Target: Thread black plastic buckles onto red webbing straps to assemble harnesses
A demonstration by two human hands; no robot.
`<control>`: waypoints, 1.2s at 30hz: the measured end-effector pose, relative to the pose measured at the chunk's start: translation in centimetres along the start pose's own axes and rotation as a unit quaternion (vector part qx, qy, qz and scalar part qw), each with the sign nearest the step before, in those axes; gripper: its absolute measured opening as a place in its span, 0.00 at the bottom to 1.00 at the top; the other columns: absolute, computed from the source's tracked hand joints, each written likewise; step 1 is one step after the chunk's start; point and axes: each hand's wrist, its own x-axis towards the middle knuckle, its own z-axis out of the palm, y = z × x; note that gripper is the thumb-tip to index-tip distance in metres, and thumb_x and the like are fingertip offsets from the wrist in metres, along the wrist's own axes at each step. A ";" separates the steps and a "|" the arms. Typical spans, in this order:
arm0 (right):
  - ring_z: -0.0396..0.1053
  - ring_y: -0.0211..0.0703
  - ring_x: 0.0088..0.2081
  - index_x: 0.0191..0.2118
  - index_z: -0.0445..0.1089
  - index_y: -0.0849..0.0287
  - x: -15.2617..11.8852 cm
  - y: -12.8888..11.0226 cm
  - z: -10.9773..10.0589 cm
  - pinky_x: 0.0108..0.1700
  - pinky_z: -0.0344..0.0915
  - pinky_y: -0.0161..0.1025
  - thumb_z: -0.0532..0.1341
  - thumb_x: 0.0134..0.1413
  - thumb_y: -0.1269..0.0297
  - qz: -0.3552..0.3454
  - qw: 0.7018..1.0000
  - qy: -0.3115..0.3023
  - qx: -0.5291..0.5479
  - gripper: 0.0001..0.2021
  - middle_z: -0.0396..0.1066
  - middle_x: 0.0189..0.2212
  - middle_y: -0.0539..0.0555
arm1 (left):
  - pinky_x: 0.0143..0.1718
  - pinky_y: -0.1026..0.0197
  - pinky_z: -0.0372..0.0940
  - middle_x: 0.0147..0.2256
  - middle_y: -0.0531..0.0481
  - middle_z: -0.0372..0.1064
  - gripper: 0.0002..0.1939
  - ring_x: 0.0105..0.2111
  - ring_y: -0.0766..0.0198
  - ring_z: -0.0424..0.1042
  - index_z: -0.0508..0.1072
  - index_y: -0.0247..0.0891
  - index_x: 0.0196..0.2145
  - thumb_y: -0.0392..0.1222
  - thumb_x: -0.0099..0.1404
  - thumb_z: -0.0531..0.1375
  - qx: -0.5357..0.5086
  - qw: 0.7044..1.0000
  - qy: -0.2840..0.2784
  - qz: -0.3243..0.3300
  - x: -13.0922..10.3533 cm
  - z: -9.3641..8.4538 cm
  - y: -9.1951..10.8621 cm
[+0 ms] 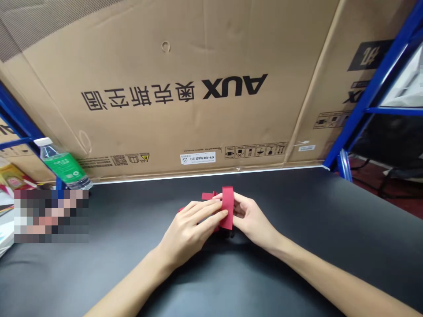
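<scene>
A red ribbon-like strip [227,207] stands upright between my two hands above the black table. My left hand [190,226] lies over more red material, its fingers pressed against the near left side of the strip. From the right, my right hand [249,215] grips the same strip, thumb low and fingers partly hidden behind it. Another flat red end [207,196] sticks out to the left beyond my left fingers. A small dark piece [232,234] shows just below the strip; what it is I cannot make out. My left palm hides the rest of the red material.
Behind the black table [297,281] rises a large cardboard box [185,127] with upside-down print. Blue metal posts [373,83] flank it. At the left stands a tilted water bottle [64,165] with a green label, near a pixelated patch [51,215].
</scene>
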 end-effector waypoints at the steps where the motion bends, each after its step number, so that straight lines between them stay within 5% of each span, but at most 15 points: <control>1: 0.76 0.50 0.47 0.45 0.73 0.57 0.0 0.1 0.0 0.52 0.72 0.48 0.68 0.48 0.60 0.006 1.000 -0.001 0.005 0.17 0.78 0.45 0.57 | 0.45 0.58 0.72 0.46 0.41 0.77 0.12 0.51 0.58 0.74 0.72 0.35 0.49 0.32 0.73 0.51 0.001 1.000 -0.006 -0.001 0.0 0.0 -0.1; 9: 0.75 0.49 0.46 0.43 0.75 0.56 0.3 0.3 -0.2 0.55 0.68 0.48 0.67 0.50 0.56 0.026 0.999 0.034 -0.002 0.15 0.78 0.44 0.56 | 0.45 0.58 0.74 0.45 0.44 0.77 0.12 0.44 0.60 0.77 0.71 0.36 0.50 0.34 0.74 0.51 0.011 0.999 -0.044 -0.025 -0.6 0.2 -0.9; 18: 0.73 0.49 0.41 0.36 0.76 0.58 0.2 -0.1 -0.2 0.46 0.70 0.43 0.62 0.53 0.43 0.032 0.996 0.081 -0.012 0.21 0.78 0.36 0.54 | 0.41 0.59 0.73 0.46 0.43 0.77 0.13 0.41 0.61 0.76 0.72 0.37 0.46 0.33 0.74 0.49 0.027 0.998 -0.057 -0.013 -0.3 0.0 -0.9; 23: 0.73 0.50 0.39 0.31 0.73 0.58 0.4 0.1 -0.8 0.43 0.70 0.42 0.62 0.52 0.43 0.005 0.983 0.151 -0.103 0.21 0.76 0.33 0.54 | 0.28 0.63 0.65 0.27 0.50 0.75 0.15 0.24 0.65 0.71 0.74 0.37 0.36 0.37 0.74 0.49 0.031 0.994 -0.094 -0.041 -0.3 -0.4 -1.0; 29: 0.74 0.50 0.41 0.33 0.72 0.58 0.5 -0.2 -1.3 0.44 0.70 0.42 0.59 0.55 0.44 -0.023 0.972 0.189 -0.140 0.20 0.77 0.34 0.55 | 0.23 0.62 0.55 0.14 0.54 0.63 0.23 0.15 0.65 0.64 0.67 0.39 0.22 0.44 0.74 0.47 0.068 0.966 -0.237 -0.075 -0.6 -1.3 -1.5; 33: 0.71 0.45 0.35 0.32 0.71 0.58 0.0 -0.8 -0.9 0.38 0.69 0.38 0.58 0.59 0.49 -0.056 0.969 0.166 -0.172 0.16 0.74 0.31 0.53 | 0.26 0.61 0.58 0.18 0.52 0.66 0.20 0.19 0.62 0.68 0.66 0.39 0.24 0.43 0.73 0.49 0.073 0.951 -0.292 -0.072 -0.7 -1.3 -1.7; 36: 0.68 0.40 0.30 0.29 0.69 0.59 -0.5 -1.2 -0.5 0.35 0.65 0.35 0.55 0.63 0.56 -0.077 0.970 0.066 -0.219 0.15 0.71 0.27 0.51 | 0.29 0.62 0.61 0.23 0.51 0.70 0.16 0.24 0.62 0.71 0.67 0.39 0.27 0.40 0.73 0.50 0.060 0.946 -0.308 -0.082 -0.8 -1.0 -1.8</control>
